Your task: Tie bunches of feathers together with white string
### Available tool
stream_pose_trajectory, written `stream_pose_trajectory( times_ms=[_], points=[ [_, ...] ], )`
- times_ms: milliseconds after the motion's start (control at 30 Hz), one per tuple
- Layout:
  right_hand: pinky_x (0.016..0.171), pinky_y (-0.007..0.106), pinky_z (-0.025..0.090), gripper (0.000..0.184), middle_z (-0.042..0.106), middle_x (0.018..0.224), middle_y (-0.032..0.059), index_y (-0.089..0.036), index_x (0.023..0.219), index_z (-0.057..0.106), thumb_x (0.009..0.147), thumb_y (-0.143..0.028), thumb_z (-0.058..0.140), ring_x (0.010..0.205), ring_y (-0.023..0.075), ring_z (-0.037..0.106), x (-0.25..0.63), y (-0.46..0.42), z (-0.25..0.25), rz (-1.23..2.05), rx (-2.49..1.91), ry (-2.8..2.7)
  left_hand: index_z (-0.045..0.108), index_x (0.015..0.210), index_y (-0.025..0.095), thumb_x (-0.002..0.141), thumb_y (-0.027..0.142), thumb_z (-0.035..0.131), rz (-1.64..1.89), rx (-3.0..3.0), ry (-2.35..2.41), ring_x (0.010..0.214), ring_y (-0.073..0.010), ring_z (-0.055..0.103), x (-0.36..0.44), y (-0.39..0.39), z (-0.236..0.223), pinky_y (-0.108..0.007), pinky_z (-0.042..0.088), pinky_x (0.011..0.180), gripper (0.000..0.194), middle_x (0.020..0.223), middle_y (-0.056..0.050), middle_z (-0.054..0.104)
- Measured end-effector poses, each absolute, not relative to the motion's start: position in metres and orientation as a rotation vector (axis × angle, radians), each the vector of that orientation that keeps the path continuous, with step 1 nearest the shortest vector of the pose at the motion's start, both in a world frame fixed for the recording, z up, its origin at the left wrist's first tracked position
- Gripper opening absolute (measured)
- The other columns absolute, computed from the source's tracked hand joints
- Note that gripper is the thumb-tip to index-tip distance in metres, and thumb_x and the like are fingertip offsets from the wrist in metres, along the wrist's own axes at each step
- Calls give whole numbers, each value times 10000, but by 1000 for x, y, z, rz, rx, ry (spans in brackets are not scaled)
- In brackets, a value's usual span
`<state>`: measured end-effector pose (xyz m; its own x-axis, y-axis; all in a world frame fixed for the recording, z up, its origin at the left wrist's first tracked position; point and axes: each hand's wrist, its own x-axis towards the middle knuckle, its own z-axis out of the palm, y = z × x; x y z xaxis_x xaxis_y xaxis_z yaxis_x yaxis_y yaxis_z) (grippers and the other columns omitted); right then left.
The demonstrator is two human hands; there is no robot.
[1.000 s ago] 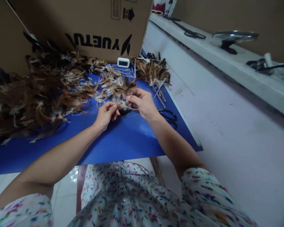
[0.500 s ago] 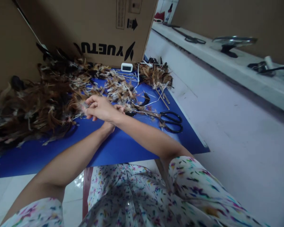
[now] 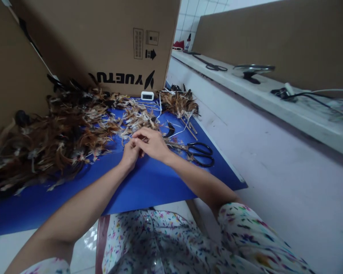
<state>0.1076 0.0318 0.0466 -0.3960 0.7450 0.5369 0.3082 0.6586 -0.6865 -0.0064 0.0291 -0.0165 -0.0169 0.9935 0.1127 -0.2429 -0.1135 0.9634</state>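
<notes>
Left hand (image 3: 130, 154) and right hand (image 3: 154, 144) meet, brown feathers (image 3: 71, 118) lying at ten o'clock.
Whether the overlapping fingers clamp anything, I cannot tell; at twelve, a carton (image 3: 111, 42) shows "YUETU" upside down.

Dim, cool light, blurred left edge, glare on the floor tiles (image 3: 87, 243).

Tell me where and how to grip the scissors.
Probably best by the black handles, coming from the right: the scissors lie with both loops facing that way, spread enough for fingers, while the blades point left toward the right hand, their tips not clearly visible.
</notes>
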Motion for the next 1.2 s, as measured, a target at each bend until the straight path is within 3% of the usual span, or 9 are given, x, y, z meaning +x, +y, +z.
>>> stream_pose_trajectory(
  times_ms=[100,567,900,1200],
  points=[
    [743,246,488,142,694,912,35,-171,900,697,853,-174,564,835,135,637,143,42,38,513,-945,-1973,561,785,171,749,453,708,1351,1109,961,378,-72,444,-8,25,-14,-196,325,375,320,556,31,594],
    [910,323,462,249,705,1041,118,-140,1020,692,917,-119,466,992,220,639,198,70,22,70,-1242,-2110,542,871,170,705,390,743,1331,1034,1026,389,-78,476,-11,20,-2,-185,322,385,341,572,29,637],
    [898,333,453,238,715,1026,110,-141,993,705,905,-121,485,975,223,625,203,70,29,104,-1314,-2232,556,862,174,724,351,731,1365,1003,1016,407,-80,484,-16,22,-1,-182,338,397,285,561,28,625],
    [826,302,447,198,692,855,75,-145,853,720,812,-66,543,842,185,607,202,64,33,247,-1233,-2483,564,852,178,777,355,684,1367,999,1035,390,-78,477,-16,21,0,-179,332,391,226,559,18,622]
  ],
)
